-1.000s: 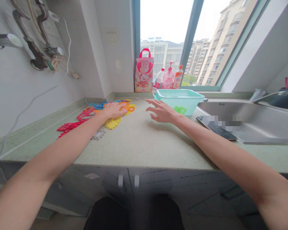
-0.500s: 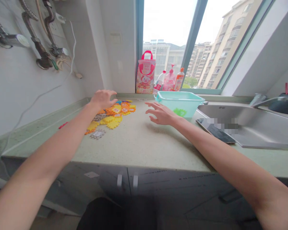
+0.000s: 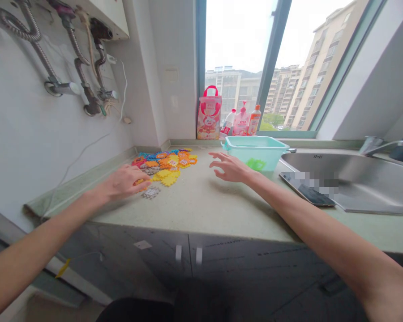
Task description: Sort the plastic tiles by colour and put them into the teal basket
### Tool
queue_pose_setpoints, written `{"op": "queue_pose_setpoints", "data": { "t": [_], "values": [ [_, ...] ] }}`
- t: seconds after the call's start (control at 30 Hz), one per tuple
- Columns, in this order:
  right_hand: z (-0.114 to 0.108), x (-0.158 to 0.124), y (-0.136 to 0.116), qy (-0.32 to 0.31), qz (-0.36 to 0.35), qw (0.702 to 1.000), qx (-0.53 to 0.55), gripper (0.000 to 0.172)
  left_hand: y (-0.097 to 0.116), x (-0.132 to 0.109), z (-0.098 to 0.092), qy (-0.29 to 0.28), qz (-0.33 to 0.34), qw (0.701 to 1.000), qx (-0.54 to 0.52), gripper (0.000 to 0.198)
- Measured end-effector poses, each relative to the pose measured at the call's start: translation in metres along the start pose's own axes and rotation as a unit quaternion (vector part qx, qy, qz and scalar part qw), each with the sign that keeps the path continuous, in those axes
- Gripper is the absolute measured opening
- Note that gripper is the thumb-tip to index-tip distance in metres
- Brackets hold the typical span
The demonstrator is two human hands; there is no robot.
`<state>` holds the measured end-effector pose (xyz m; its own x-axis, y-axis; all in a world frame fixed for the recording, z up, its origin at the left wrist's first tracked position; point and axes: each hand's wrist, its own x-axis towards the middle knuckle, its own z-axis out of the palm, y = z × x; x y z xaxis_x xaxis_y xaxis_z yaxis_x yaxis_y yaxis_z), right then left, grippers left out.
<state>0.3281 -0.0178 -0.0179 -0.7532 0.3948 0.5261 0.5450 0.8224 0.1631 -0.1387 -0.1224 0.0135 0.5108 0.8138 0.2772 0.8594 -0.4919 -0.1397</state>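
A pile of flat, gear-shaped plastic pieces (image 3: pixel 174 163) in orange, yellow, blue, red and grey lies on the counter near the wall corner. At the pile's front left edge is my left hand (image 3: pixel 121 182), its fingers curled down with thumb and forefinger around an orange gear piece (image 3: pixel 140 182). Close by lies a grey gear piece (image 3: pixel 151 192). My right hand (image 3: pixel 229 167) hovers over the counter, fingers spread and holding nothing. Just behind it stands a light teal plastic tub (image 3: pixel 270 154), with something bright green showing through its wall.
Right of the tub is a steel sink (image 3: pixel 372 179) with a faucet (image 3: pixel 371 145). A dark phone-like slab (image 3: pixel 309 190) lies at the sink's edge. A pink bag (image 3: pixel 209 118) and several bottles (image 3: pixel 241 120) line the windowsill. Pipes (image 3: pixel 87 89) run down the left wall.
My left hand has come down and left from above the pile to its near edge, closing around an orange piece. The right hand stays almost in place. The view has shifted a little left and up.
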Motion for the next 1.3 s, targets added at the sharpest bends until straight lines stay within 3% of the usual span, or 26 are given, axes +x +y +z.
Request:
{"op": "queue_pose_setpoints", "data": {
  "t": [0.13,0.3,0.47,0.6,0.87,1.0,1.13,1.3],
  "values": [
    [0.002,0.002,-0.008,-0.013,0.001,1.000,0.006,0.025,0.018,-0.005,0.011,-0.009,0.054,0.998,-0.024,0.059],
    [-0.001,0.005,-0.011,-0.008,-0.001,1.000,0.013,0.024,0.035,0.022,0.015,0.004,0.128,0.990,-0.065,0.052],
    [-0.005,0.006,-0.009,-0.020,0.004,1.000,0.014,0.025,0.012,0.054,0.015,0.036,0.104,0.994,-0.015,0.032],
    [-0.003,0.006,-0.007,-0.040,0.018,0.999,0.013,0.023,-0.009,0.064,0.024,0.037,0.108,0.993,0.003,0.023],
    [0.011,0.004,-0.007,-0.044,0.029,0.998,0.046,0.025,0.012,0.074,0.036,0.041,0.149,0.972,-0.175,0.035],
    [0.017,0.009,-0.030,-0.024,0.045,0.992,0.117,0.033,-0.001,0.114,0.024,0.048,0.148,0.975,-0.156,0.039],
    [0.021,0.020,-0.070,-0.055,0.067,0.981,0.172,0.056,-0.014,0.153,0.023,0.046,0.075,0.994,-0.060,0.039],
    [0.021,0.032,-0.113,-0.109,0.077,0.968,0.211,0.085,-0.004,0.146,0.045,0.061,0.029,0.997,-0.043,0.040]
  ]
}}
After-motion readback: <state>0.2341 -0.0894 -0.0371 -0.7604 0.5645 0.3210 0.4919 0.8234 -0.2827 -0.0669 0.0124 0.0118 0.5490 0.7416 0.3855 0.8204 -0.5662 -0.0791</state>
